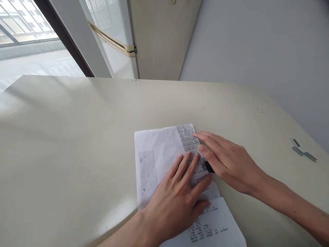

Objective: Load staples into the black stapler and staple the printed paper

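Printed paper sheets point(161, 140) lie on the table in front of me, the upper part mostly white with a grey brick-like patterned strip point(188, 137) along its right side. Below, a page of printed text point(205, 230) reaches toward the bottom of the view. My left hand point(177, 192) rests flat across the sheets, fingers spread. At their right edge is my right hand point(226, 157), its fingers stretched out and its fingertips at the patterned strip. A small black piece point(209, 167), perhaps a clip, shows at that edge beside my right thumb, partly hidden by the hand.
The pale table point(77, 144) extends to both sides and has a curved front edge. Some grey strip-like marks or pieces point(303, 151) are at its far right. Behind it stand a fridge point(115, 34) and a grey wall point(257, 41), with a window point(23, 24) at upper left.
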A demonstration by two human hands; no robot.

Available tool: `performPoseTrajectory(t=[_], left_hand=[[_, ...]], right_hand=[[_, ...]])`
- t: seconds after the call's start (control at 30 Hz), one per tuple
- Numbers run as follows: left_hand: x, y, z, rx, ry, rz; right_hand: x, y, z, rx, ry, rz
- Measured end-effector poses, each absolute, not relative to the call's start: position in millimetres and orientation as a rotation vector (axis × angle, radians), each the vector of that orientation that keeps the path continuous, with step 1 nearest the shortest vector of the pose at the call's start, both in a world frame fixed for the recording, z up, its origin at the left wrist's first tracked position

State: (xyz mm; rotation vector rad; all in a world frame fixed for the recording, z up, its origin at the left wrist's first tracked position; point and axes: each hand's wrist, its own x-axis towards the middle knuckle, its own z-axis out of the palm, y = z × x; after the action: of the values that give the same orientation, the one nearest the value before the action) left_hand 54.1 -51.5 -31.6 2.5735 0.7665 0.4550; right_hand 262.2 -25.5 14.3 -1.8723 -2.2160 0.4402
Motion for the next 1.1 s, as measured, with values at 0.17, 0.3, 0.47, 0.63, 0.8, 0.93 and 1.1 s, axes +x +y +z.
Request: performPoseTrajectory(t=[0.17,0.3,0.47,0.63,0.8,0.93,1.1], left_hand=[[54.1,-50.9,-31.7,2.591,0.761,0.419],[54.6,-50.6,-31.8,2.588,0.762,0.425],[55.4,-49.7,-34.3,2.614,0.770,0.450],[54.7,-48.7,-36.8,2.644,0.763,0.462],[53.7,-48.5,-34.6,2.635,0.766,0.455],[53.4,-49.6,-32.1,2.617,0.768,0.460],[52.3,-51.4,-30.3,2.600,0.753,0.419]], right_hand=[[261.1,-25.6,13.8,-1.919,-2.223,0.424],[258.5,-26.0,11.7,-1.909,-2.255,0.355],[253.4,-27.9,5.2,-1.895,-2.318,0.159],[248.9,-28.5,-1.5,-1.852,-2.376,0.021],[244.7,-27.6,-6.6,-1.845,-2.406,-0.008],[246.1,-25.8,-3.0,-1.850,-2.379,0.060],[263.9,-27.3,12.7,-1.867,-2.194,0.406]])
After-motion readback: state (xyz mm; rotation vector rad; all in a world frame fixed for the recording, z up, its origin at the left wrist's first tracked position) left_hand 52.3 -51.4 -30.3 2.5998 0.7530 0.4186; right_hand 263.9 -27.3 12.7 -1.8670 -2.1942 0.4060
